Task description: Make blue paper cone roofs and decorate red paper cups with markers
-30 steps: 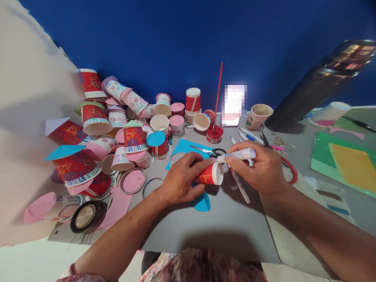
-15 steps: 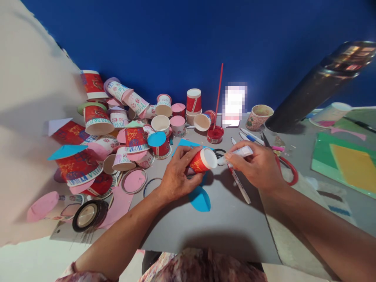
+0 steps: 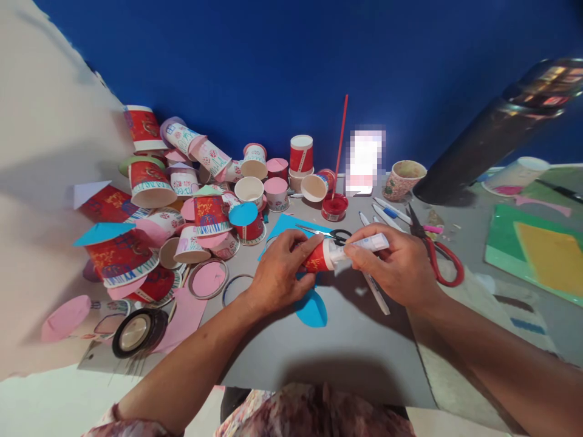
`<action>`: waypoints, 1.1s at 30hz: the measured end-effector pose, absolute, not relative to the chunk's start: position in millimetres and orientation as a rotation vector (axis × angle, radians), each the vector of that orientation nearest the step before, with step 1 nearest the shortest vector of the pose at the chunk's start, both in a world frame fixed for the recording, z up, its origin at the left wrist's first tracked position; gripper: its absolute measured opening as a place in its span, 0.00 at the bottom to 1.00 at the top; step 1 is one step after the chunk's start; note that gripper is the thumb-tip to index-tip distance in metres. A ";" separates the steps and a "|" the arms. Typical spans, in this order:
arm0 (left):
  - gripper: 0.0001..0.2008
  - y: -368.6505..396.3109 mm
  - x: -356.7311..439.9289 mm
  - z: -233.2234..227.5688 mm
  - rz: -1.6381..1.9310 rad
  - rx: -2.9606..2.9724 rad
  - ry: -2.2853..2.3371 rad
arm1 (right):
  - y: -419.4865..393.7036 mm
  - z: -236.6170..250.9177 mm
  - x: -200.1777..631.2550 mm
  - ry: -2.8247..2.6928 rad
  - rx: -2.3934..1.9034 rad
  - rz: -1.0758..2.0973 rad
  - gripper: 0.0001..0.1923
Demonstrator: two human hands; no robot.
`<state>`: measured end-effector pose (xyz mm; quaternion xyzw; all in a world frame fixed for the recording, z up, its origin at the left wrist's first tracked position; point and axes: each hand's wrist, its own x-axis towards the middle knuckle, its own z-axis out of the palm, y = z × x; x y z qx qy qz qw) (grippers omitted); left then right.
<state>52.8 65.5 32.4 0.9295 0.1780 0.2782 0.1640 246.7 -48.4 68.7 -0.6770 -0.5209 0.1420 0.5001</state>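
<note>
Left hand (image 3: 283, 267): knuckles up, grip clamped round red cup (image 3: 317, 257), tipped sideways over grey surface (image 3: 262, 358), white end facing right. Right hand (image 3: 401, 262): forearm angled from lower right, grip pinched on white tube (image 3: 372, 244), tip at cup's end.

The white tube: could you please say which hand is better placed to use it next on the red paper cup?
Probably the right hand: it holds the white tube; the left hand grips the red paper cup, its end at the tube's tip.
</note>
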 end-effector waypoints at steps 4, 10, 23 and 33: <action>0.32 63.4 53.5 31.9 0.773 2.569 0.518 | -48.3 65.8 247.9 -1.248 -1.561 0.340 0.05; 0.31 65.3 53.6 32.7 0.746 2.477 0.524 | -51.2 70.4 247.9 -1.448 -1.533 0.260 0.02; 0.27 76.3 53.8 39.4 0.800 2.231 0.601 | -40.3 59.9 271.3 -1.483 -1.702 -0.131 0.05; 0.26 78.2 55.7 35.3 1.023 1.897 0.953 | -30.2 30.8 261.9 -1.766 -1.912 0.374 0.08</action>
